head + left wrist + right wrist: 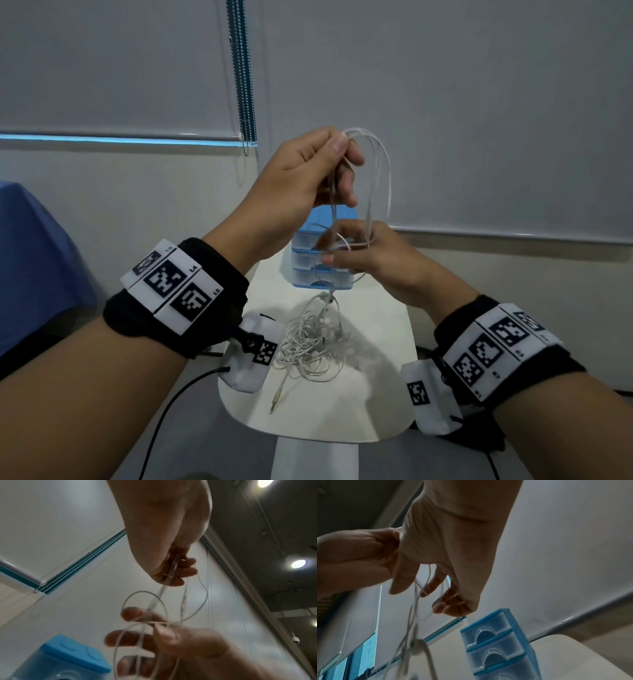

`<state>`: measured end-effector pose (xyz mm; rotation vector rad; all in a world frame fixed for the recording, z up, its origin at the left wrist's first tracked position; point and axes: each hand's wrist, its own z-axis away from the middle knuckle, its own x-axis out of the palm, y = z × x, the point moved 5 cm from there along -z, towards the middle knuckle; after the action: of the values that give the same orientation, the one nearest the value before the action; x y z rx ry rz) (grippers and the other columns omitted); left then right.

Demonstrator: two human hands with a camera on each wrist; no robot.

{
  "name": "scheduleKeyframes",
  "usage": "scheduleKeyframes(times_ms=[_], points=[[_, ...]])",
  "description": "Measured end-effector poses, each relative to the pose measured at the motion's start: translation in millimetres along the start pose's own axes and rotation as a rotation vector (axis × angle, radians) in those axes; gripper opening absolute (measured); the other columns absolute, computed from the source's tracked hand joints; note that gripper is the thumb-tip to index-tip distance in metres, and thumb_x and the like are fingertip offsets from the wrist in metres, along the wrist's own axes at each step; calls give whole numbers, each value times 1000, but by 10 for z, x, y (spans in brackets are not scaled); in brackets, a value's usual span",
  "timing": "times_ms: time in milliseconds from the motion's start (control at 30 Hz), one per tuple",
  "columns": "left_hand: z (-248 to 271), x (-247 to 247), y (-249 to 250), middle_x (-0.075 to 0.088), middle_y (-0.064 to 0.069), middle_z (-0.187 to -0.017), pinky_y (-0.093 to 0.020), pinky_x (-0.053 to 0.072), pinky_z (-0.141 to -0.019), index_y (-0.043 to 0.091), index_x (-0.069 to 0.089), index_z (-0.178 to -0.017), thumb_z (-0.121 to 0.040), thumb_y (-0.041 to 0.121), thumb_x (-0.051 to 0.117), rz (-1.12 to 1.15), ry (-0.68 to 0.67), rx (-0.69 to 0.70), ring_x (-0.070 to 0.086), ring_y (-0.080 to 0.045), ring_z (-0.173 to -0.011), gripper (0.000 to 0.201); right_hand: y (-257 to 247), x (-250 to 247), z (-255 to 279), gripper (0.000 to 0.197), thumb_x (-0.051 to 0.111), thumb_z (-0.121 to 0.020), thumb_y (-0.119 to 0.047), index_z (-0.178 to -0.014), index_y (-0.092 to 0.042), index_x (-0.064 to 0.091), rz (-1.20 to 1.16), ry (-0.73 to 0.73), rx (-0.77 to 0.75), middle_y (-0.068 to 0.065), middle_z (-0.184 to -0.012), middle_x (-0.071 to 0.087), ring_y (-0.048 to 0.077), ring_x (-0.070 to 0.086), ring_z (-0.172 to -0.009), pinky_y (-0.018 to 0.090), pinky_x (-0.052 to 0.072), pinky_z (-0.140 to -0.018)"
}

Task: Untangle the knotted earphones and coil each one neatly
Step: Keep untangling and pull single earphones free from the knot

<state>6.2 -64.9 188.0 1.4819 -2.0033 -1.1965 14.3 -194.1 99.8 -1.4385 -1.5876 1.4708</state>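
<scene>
Cords: thin white earphone cords (371,178) hang in loops between the two hands, well above the surface.
Tangle: the knotted heap of white earphone cords (310,342) lies on the white rounded surface (376,404), joined to the raised loops by strands that run down from the hands.
Plug: a metal jack plug (273,407) rests on the surface near its front edge.
Left hand (308,178): the higher one; grip pinched together on the top of the loops, thumb against forefinger.
Right hand (363,253): just below the left; fingers curled, grip closed on the lower strands.
Drawers: a small blue and clear plastic drawer unit (320,267) stands on the surface behind the tangle.
</scene>
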Motion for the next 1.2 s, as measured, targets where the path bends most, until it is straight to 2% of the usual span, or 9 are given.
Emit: scheduleKeyframes(times_ms=[100,167,433,600,700,867,967,1033,1200], points=[[-47,-7,126,43,1,-63,-31,56,-71,10,60,-95,-113,22,38,115,71,1,46,-14,-54,30,32,101,81,71,81,-75,6,-134,-22,55,-91,-153,84,11,-118,65,17,67,-94,31,57,-86],[-80,5,172,37,3,-62,-29,53,-67,12,60,-94,-113,23,38,99,83,-7,37,-13,-51,31,131,164,142,91,77,-76,18,-145,-29,41,-130,-206,133,21,-129,59,25,64,-94,35,58,-85],[-57,-69,47,38,5,-62,-28,49,-65,14,62,-93,-113,23,39,13,153,-65,32,-12,-51,32,428,309,216,98,72,-76,25,-135,-38,27,-165,-149,150,27,-127,64,28,68,-87,38,59,-81],[-57,-187,71,40,6,-61,-26,50,-62,17,63,-92,-112,24,39,-125,199,-38,36,-11,-51,32,545,184,173,108,85,-70,13,-140,-45,26,-81,30,158,18,-106,65,28,70,-108,43,59,-95],[-40,-286,46,41,6,-60,-25,50,-60,17,63,-92,-112,24,39,-211,224,-44,38,-10,-51,33,543,15,209,75,75,-81,15,-139,-22,45,-93,68,173,17,-95,68,38,76,-93,38,58,-87],[-33,-434,-46,42,7,-60,-25,50,-60,16,64,-95,-112,26,38,-206,323,-99,38,-9,-50,33,506,-124,254,9,71,-91,3,-99,3,66,-63,135,146,23,-81,73,31,75,-72,37,55,-70],[-37,-448,-50,41,7,-59,-27,49,-60,17,64,-92,-112,24,38,-172,343,-96,37,-9,-48,33,555,-214,221,4,67,-94,0,-92,3,67,-12,242,181,10,-67,65,19,53,-52,25,44,-50],[-32,-395,-27,40,7,-59,-27,48,-60,17,64,-91,-112,24,38,-156,322,-89,36,-9,-48,33,631,-272,198,6,63,-96,-3,-93,0,68,-1,296,242,0,-58,52,14,37,-53,22,32,-48],[-35,-208,92,39,4,-61,-25,46,-56,14,63,-94,-113,23,38,-143,191,-69,33,-11,-49,33,666,-129,165,16,55,-99,-5,-99,-12,70,-136,123,343,-8,-57,31,11,22,-53,23,20,-50]])
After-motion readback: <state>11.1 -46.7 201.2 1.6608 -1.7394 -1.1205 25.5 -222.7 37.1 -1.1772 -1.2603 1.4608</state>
